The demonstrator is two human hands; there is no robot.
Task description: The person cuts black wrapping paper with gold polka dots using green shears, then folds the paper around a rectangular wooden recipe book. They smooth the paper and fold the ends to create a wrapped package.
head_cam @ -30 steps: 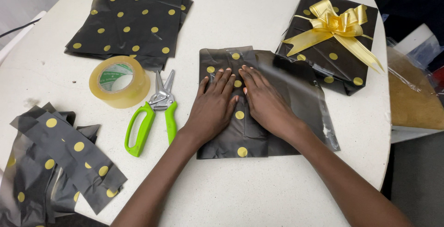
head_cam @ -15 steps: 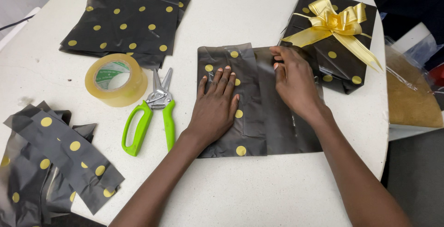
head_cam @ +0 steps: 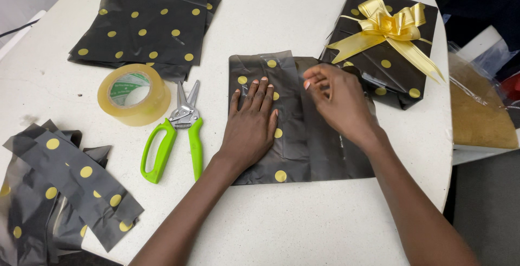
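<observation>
Both of my hands are on the half-wrapped parcel (head_cam: pixel 303 152), a flat package in black paper with yellow dots that lies at the centre of the white desk (head_cam: pixel 281 228), straight ahead of me. My left hand (head_cam: pixel 250 125) lies flat and open on its left half, fingers spread and pointing to twelve o'clock, pressing the folded paper down without gripping it. My right hand (head_cam: pixel 338 101) sits over the upper right part of the parcel, fingers curled inward, fingertips meeting at the paper near the top edge; I cannot tell whether they pinch the sheet or only touch it. At two o'clock from the parcel, touching its corner, is a finished gift box (head_cam: pixel 390 65) in the same paper, topped with a yellow ribbon bow (head_cam: pixel 389 25). At nine o'clock lie scissors (head_cam: pixel 176 136) with green handles, blades pointing away from me, and just beyond them a roll of clear tape (head_cam: pixel 134 93). A stack of dotted sheets (head_cam: pixel 146 25) lies at eleven o'clock, and paper offcuts (head_cam: pixel 65 185) lie at eight o'clock near the desk's edge.
</observation>
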